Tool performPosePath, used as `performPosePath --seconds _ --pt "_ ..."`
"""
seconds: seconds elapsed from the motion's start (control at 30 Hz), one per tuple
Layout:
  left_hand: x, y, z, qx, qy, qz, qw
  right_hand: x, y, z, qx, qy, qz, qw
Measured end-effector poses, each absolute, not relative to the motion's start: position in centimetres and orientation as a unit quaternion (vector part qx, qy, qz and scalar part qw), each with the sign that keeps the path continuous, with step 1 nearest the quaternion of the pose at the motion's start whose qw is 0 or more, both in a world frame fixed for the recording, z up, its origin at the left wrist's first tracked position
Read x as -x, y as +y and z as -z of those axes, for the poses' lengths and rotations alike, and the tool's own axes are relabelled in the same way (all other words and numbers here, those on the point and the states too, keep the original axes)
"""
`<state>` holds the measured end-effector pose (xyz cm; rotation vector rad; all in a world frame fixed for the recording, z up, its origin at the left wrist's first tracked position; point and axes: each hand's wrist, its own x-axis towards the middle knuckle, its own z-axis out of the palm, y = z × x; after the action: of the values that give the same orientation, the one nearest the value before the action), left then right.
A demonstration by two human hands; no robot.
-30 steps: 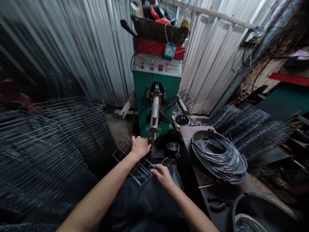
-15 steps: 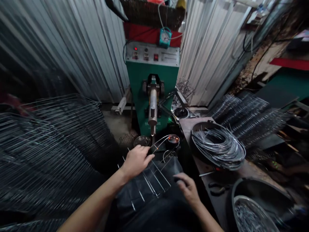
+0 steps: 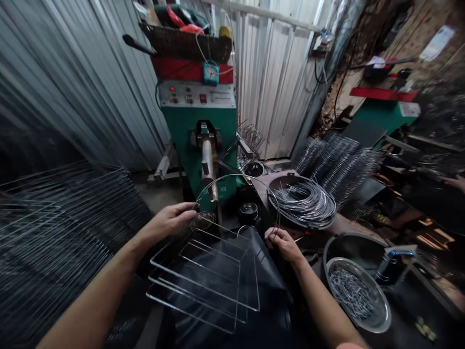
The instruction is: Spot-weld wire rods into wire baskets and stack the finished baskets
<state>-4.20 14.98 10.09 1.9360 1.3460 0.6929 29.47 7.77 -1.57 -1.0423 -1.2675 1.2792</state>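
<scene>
A thin curved wire (image 3: pixel 233 175) arches between my two hands. My left hand (image 3: pixel 176 218) pinches its left end in front of the welding machine's lower rod (image 3: pixel 209 167). On the other side, my right hand (image 3: pixel 284 243) is closed on the wire's right end. Below them a bent metal wire rack (image 3: pixel 203 283) rests over the dark apron (image 3: pixel 261 271) on my lap; neither hand visibly grips it. Small round metal dishes, one silvery (image 3: pixel 202 221) and one dark (image 3: pixel 249 209), sit beneath the rod.
To the right, a black basin (image 3: pixel 278 206) holds coiled wires, and a metal bowl (image 3: pixel 385 315) of short metal pieces sits in a larger tub (image 3: pixel 329 242). Stacked wire racks (image 3: pixel 54 232) crowd the left. Part of another person's hand (image 3: pixel 459 183) shows at the right edge.
My view has swung right. My left hand has moved left off the rack, which now lies turned on my lap. Both hands now hold the curved wire between them.
</scene>
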Motion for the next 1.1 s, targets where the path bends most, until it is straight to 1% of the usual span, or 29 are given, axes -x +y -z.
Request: performPosePath --seconds 0.13,0.2,0.27,0.37,0.5,0.57,0.6,0.67,0.7,0.73,0.8,0.83,0.9,1.0,1.1 --pt "4.7 13.4 -9.8 -0.734 0.609 -0.236 0.184 -27.2 5.9 0.3 0.435 -0.566 -0.521 0.469" --pt "3.6 10.8 -9.3 -0.748 0.599 -0.230 0.168 -25.6 5.5 0.1 0.452 -0.592 -0.497 0.445" --pt "1.7 8.1 -8.6 -0.771 0.559 -0.212 0.217 -23.8 5.4 -0.1 0.463 -0.606 -0.473 0.441" --pt "-1.1 5.5 -6.9 -0.779 0.526 -0.187 0.285 -21.0 5.7 -0.3 0.462 -0.611 -0.451 0.458" --pt "-3.3 5.0 -5.0 -0.734 0.530 -0.227 0.359 -19.8 5.9 -0.1 0.456 -0.619 -0.450 0.454" --pt "-3.5 5.2 -4.7 -0.711 0.526 -0.244 0.397 -22.0 5.7 0.2 0.472 -0.651 -0.403 0.437" --pt "-3.4 5.3 -4.9 -0.704 0.522 -0.249 0.413 -24.0 5.4 0.4 0.504 -0.666 -0.354 0.421" --pt "-2.9 5.5 -5.5 -0.696 0.518 -0.251 0.428 -29.5 4.2 1.0 0.631 -0.656 -0.222 0.350" --pt "-2.6 5.8 -6.0 -0.696 0.520 -0.249 0.427 -32.7 3.3 1.4 0.718 -0.615 -0.163 0.283" --pt "-2.3 6.0 -6.5 -0.697 0.524 -0.247 0.423 -35.9 2.3 1.9 0.797 -0.559 -0.127 0.191" --pt "-1.6 6.8 -7.4 -0.695 0.536 -0.245 0.411 -41.6 0.1 3.2 0.889 -0.440 -0.125 -0.005" --pt "-1.3 7.2 -7.7 -0.693 0.544 -0.243 0.407 -43.7 -1.0 4.0 0.903 -0.407 -0.133 -0.042" --pt "-0.9 7.9 -8.0 -0.687 0.563 -0.235 0.395 -46.4 -2.9 5.8 0.911 -0.374 -0.152 -0.081" --pt "-0.5 8.8 -7.5 -0.677 0.590 -0.233 0.374 -47.3 -5.3 7.6 0.913 -0.366 -0.162 -0.082" --pt "-0.2 9.4 -6.6 -0.671 0.588 -0.254 0.375 -46.2 -6.3 7.9 0.915 -0.371 -0.142 -0.070"
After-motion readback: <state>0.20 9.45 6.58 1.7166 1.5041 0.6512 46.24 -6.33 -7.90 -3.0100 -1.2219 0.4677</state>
